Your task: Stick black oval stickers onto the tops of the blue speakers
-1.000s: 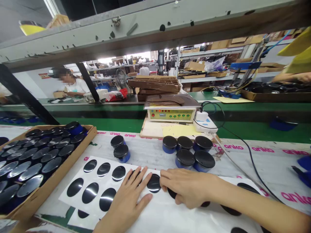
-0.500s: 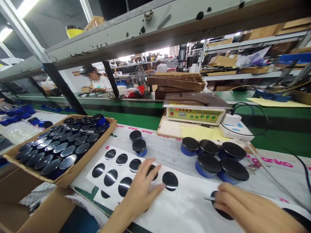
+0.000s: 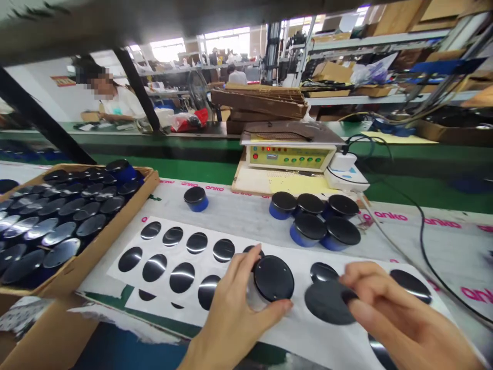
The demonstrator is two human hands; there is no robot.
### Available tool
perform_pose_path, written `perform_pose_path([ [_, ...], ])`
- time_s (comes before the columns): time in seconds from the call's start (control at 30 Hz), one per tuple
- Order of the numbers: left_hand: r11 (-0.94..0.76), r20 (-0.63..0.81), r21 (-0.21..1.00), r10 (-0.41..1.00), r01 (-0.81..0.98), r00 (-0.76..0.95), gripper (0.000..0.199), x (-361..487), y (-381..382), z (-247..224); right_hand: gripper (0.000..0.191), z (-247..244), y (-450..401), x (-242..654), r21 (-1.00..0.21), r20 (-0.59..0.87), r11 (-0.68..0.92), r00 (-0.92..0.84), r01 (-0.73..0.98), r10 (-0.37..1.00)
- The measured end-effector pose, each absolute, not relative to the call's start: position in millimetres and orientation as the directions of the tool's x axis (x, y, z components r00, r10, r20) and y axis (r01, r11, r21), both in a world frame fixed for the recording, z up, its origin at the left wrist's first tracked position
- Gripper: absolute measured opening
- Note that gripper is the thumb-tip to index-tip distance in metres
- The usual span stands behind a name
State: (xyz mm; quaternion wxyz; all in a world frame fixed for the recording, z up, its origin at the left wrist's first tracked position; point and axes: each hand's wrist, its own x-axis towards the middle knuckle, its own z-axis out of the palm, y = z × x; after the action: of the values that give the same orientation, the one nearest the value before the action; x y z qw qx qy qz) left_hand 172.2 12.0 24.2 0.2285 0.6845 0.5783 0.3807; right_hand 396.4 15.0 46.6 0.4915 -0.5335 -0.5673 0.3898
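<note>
Fingers and thumb of my left hand [image 3: 241,303] are curved around a round black-topped piece [image 3: 273,278] over the white sticker sheet. To its right, my right hand [image 3: 393,313] pinches a thin dark grey disc [image 3: 329,301] at its right edge; the disc is tilted and apart from the piece. Rows of glossy black circles [image 3: 182,277] lie on the sheet [image 3: 162,246] beneath both hands. Behind the sheet stand one blue round piece with a black top [image 3: 196,199] and a cluster of several more [image 3: 308,228].
A cardboard tray [image 3: 144,190] packed with black-topped pieces is on the left. A control box [image 3: 290,155], a white adapter [image 3: 344,169] and cables stand at the back. Across the bench sits a person [image 3: 119,103]. A dark shelf edge crosses the top.
One of the two separate blue pieces behind the sheet is gone, and my left hand now holds a black-topped piece. My right hand has lifted a dark disc. The view has shifted right and down.
</note>
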Motion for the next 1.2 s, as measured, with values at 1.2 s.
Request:
perform_pose_path([
  [1.2,-0.103,-0.008,0.899,0.968,0.426,0.252,0.088,190,12,4,0.025,14,17,354,-0.987,0.016,0.000,0.100,0.160,0.995],
])
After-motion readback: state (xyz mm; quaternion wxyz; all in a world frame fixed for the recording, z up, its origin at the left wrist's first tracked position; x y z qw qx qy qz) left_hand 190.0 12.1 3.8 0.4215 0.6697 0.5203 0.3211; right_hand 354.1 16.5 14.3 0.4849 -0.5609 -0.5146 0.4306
